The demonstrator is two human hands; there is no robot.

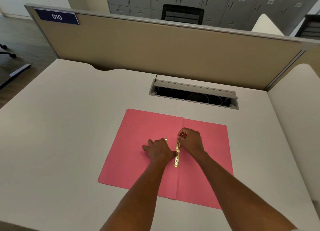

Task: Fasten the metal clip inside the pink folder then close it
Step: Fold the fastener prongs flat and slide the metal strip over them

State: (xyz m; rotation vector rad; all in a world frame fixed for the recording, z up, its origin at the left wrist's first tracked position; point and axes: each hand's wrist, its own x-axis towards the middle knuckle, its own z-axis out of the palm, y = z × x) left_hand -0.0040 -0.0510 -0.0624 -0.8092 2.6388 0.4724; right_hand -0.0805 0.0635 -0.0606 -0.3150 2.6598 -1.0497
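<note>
The pink folder (138,161) lies open and flat on the desk in front of me. A gold metal clip (177,157) runs along its centre fold. My right hand (191,140) pinches the far end of the clip with fingers curled. My left hand (158,149) rests palm down on the left flap, its thumb side touching the middle of the clip. A small shiny metal piece (165,139) peeks out just beyond my left fingers.
The white desk (69,127) stretches to the left. An open cable tray (194,95) sits behind the folder. A beige partition (155,45) closes the back edge, with a second desk (297,109) to the right.
</note>
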